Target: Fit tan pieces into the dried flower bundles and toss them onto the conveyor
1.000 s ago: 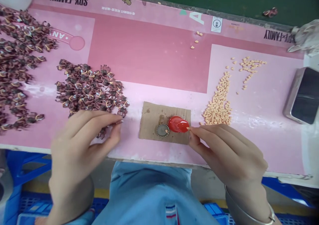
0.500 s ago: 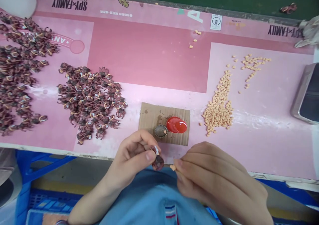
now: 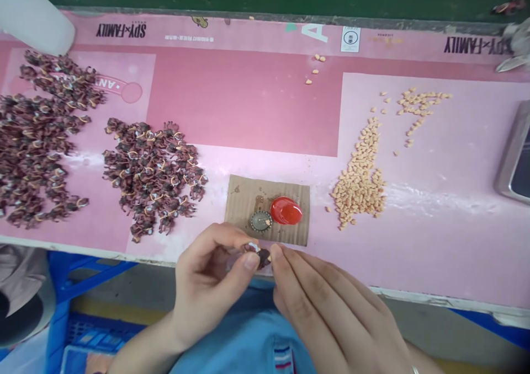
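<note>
Our left hand (image 3: 211, 283) has a brown figure (image 3: 263, 257) pinched between thumb and fingers, at the bench's (image 3: 248, 109) near edge, just on the near side of the cardboard (image 3: 296, 234). Our right hand (image 3: 331, 302) is pinched at the fingertips, meeting the figure from the right. Looks like it grips a beige piece (image 3: 270, 258), but fingers mask most of it, so we can't vouch for the seating.

To do this well, we'd keep the figure braced in the left, line the piece up first, press straight with light force, keep fingertips off the joint.

Containers: red cup (image 3: 285, 211) on the cardboard, glossy inside; can't tell if that's liquid or bare wall. Touching or just left of it, a dark round cap (image 3: 261, 220) with a small beige bit inside. White container (image 3: 37, 18) far left, contents hidden.
</note>
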Motion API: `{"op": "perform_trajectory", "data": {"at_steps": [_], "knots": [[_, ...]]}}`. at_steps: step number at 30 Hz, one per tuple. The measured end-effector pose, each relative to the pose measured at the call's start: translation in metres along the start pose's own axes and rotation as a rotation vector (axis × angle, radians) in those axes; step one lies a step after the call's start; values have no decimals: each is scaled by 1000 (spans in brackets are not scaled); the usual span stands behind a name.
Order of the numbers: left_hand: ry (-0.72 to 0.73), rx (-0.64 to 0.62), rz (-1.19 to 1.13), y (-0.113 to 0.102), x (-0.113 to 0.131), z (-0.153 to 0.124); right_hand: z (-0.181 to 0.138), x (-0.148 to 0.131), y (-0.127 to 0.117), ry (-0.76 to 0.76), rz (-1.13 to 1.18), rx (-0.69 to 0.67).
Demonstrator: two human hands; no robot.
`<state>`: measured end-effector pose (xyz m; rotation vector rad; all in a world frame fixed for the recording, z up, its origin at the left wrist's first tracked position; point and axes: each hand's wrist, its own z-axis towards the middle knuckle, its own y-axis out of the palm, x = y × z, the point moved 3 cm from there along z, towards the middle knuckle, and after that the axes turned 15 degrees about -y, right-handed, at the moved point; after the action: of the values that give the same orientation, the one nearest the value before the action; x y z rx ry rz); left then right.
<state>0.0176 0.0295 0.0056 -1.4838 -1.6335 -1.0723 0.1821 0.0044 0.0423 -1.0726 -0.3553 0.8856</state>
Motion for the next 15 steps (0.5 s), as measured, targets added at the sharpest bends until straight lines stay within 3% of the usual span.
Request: {"op": "perform_trajectory", "data": {"at_steps": [4,7,9,12,14,15], "knots": [[127,-19,226,-1,19,4,-4,13,2,6,119,116],[230,-84,440,-5,45,33,-19,34,-1,197,117,241],[300,-84,590,-6,69,75,-35,47,-5,342,88,388],[301,85,808,-3,110,168,-63,62,-11,419,56,587],[310,296,926,0,136,236,-81,69,-15,421,33,589],[306,339,949,3,146,268,-90,73,-18,423,21,563]]}}
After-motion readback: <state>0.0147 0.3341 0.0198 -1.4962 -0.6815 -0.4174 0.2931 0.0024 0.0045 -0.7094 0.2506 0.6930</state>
